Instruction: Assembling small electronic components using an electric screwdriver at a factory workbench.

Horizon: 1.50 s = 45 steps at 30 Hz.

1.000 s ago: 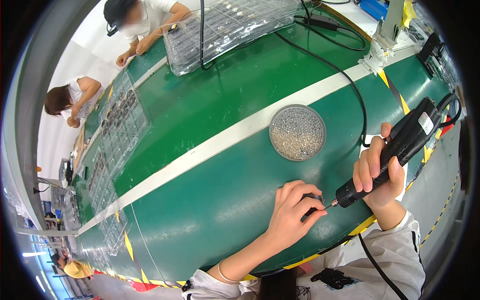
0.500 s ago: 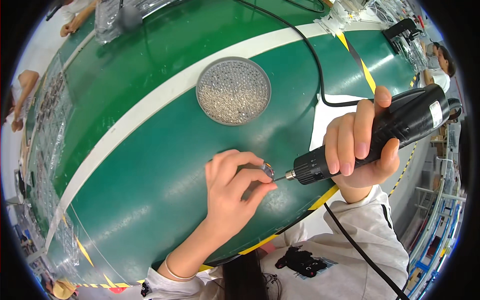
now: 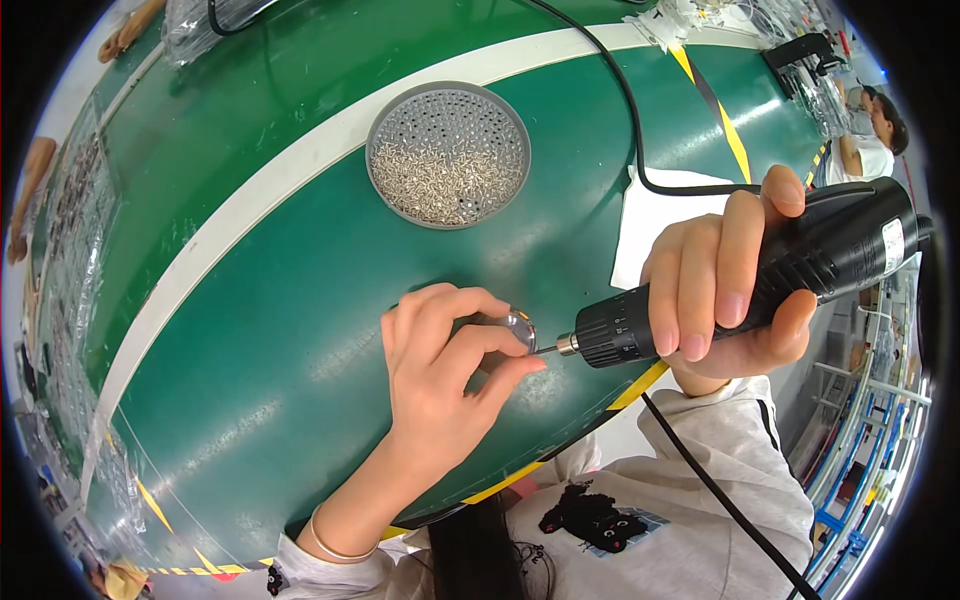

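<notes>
My left hand [image 3: 440, 370] pinches a small rounded, shiny dark part [image 3: 519, 326] with an orange spot between thumb and fingers. Its exact kind is unclear, since the fingers cover much of it. Wrapped round a black electric screwdriver [image 3: 612, 330] is my right hand [image 3: 715, 275]. The screwdriver lies nearly level, its thin bit pointing left and meeting the edge of the part by my left thumb; whether a screw sits there is too small to tell. Beyond my left hand, a round grey dish [image 3: 449, 88] with a dimpled bottom holds many small silvery screws [image 3: 440, 185].
Black cable [image 3: 636, 120] runs over the green table [image 3: 270, 400]. A white sheet [image 3: 640, 235] lies behind the screwdriver. Yellow-black tape [image 3: 510, 482] marks the near edge. Clear plastic packaging [image 3: 75, 260] lies far left. Another person [image 3: 875, 150] sits at the far right.
Both hands, the part and the screwdriver appear slightly further left, and the dish higher in the picture. More of the part's rounded face shows. The bit stays at its edge.
</notes>
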Available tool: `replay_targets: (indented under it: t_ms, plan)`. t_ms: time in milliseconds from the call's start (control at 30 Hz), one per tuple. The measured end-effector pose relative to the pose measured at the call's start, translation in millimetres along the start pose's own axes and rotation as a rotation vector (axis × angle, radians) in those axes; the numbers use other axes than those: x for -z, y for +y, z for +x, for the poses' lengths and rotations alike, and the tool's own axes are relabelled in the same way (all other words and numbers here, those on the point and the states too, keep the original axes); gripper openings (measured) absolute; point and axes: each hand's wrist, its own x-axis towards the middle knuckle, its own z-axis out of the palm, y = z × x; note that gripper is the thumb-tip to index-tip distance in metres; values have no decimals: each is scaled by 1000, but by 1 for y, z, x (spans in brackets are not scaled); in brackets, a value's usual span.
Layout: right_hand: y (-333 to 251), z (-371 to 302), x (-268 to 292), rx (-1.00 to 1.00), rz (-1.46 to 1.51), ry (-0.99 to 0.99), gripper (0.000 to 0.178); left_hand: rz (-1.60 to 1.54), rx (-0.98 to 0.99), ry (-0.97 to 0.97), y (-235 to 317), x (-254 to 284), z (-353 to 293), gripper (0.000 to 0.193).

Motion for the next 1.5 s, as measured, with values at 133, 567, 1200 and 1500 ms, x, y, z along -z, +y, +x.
replay_targets:
  t_ms: [133, 567, 1200, 1500]
  plan:
    - [2, -1, 0, 8, 9, 26, 50, 52, 23, -32, 3, 4, 0, 29]
    - [2, -1, -1, -5, -2, 7, 50, 62, -4, -34, 4, 3, 2, 29]
    - [10, -4, -3, 89, 17, -62, 52, 79, -21, -32, 3, 3, -1, 29]
    - [7, -1, 0, 94, -12, -91, 52, 96, 26, -46, 7, 4, 1, 28]
